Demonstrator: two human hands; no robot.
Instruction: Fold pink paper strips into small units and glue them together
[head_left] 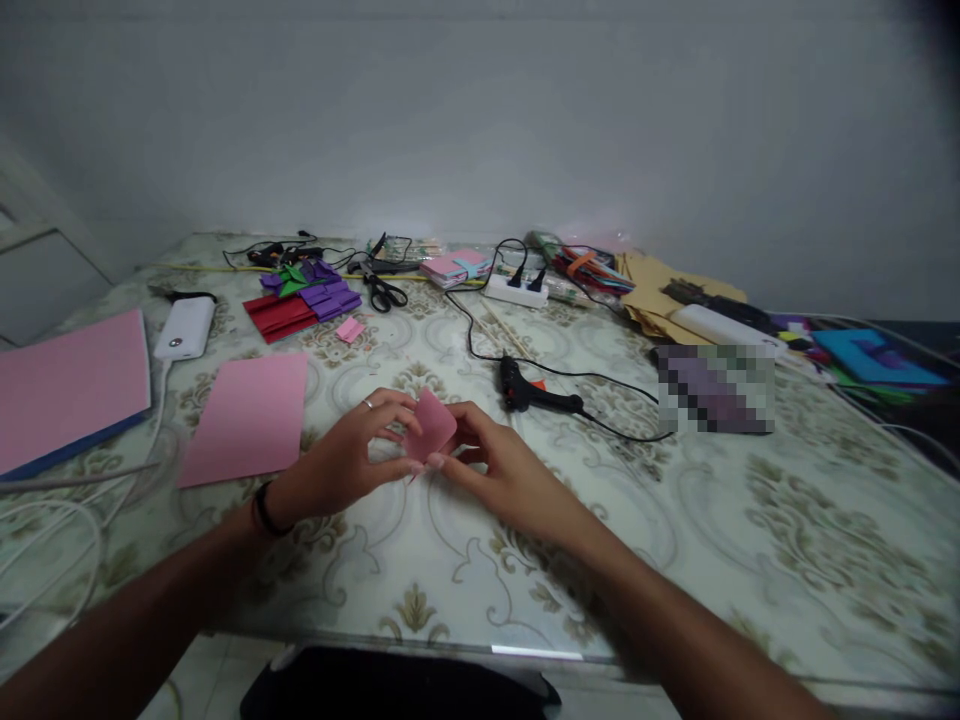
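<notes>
Between my hands, just above the table, is a small folded piece of pink paper (431, 425). My left hand (375, 440), with a ring and a dark wrist band, pinches its left side and lower edge. From the right, the thumb and fingers of my right hand (487, 455) grip the same paper. Some of my right fingers are hidden behind it. A larger pink sheet (247, 415) lies flat to the left of my left hand. Beyond my right hand a black hot glue gun (536, 390) rests on its side with its cord trailing right.
A white power bank (186, 328) and a pink paper stack (75, 385) lie at left. Behind are red folded papers (279, 317), purple folded papers (330, 298), black-handled scissors (385, 294) and a white power strip (517, 290). Brown paper (652, 285) and a blurred-out object (712, 390) lie right.
</notes>
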